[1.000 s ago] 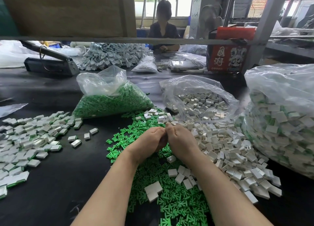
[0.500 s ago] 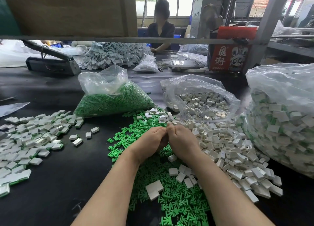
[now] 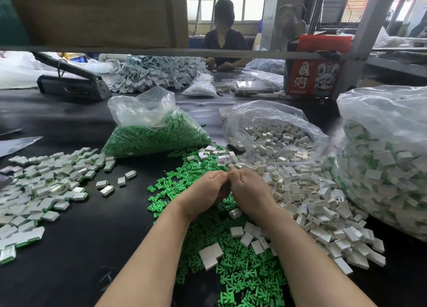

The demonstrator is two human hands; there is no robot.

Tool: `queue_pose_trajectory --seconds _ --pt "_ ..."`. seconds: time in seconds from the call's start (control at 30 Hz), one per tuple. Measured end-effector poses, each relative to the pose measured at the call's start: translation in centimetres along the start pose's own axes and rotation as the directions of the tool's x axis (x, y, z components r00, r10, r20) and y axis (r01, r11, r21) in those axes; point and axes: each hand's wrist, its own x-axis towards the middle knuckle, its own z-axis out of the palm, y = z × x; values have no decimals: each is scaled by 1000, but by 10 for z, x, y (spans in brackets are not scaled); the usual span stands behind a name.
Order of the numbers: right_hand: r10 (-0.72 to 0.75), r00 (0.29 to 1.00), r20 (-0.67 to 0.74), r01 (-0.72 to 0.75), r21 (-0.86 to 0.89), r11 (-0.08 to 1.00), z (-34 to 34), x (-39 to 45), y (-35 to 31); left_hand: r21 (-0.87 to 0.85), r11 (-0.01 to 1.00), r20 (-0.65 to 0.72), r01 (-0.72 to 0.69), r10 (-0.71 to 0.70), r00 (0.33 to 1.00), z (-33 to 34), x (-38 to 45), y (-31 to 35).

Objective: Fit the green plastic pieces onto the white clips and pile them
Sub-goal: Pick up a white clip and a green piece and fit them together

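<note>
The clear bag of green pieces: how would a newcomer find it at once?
Start at the black table and look just beyond the two hands, slightly left. The bag of green pieces lies beside the bag of white clips. It alone holds only green; the big right bag holds mixed white and green.

Red box (image 3: 314, 76), far beyond the right hand (image 3: 248, 191): white characters "国潮", stacked.
White sheet behind it: marks too small to read.
</note>
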Motion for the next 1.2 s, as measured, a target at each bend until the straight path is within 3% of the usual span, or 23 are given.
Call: queue_pose_trajectory --seconds 0.1,0.2,0.33,0.4,0.57,0.67,0.83,0.97,1.2 --pt "-28 999 28 27 27 999 -1 -2 -4 -95 995 -12 -29 28 1000 -7 -2 -3" --pt "-21 997 76 -2 297 955 -9 -1 -6 -160 984 -8 -81 80 997 -11 -4 -1" --pt "14 994 113 -86 668 739 -23 -1 -10 -228 962 40 -148 161 986 -8 -5 7" --pt "48 990 134 -134 756 641 -27 -1 -11 -222 961 25 -163 173 985 -7 -3 9" --pt "58 956 287 -266 769 582 -31 0 -4 -220 947 -10 -232 236 972 -5 1 11" --pt "2 945 327 -268 772 576 -32 -1 -2 -163 952 -8 -257 260 966 -8 1 12" --pt "0 984 179 -147 807 572 -29 -4 -15 -224 944 50 -244 261 964 -7 1 14" --pt "19 993 114 -104 809 579 -26 -4 -21 -206 952 -1 -228 232 973 -11 1 9" --pt "75 993 85 -108 914 391 -34 0 -9 -58 962 -161 -268 256 953 -19 0 11"
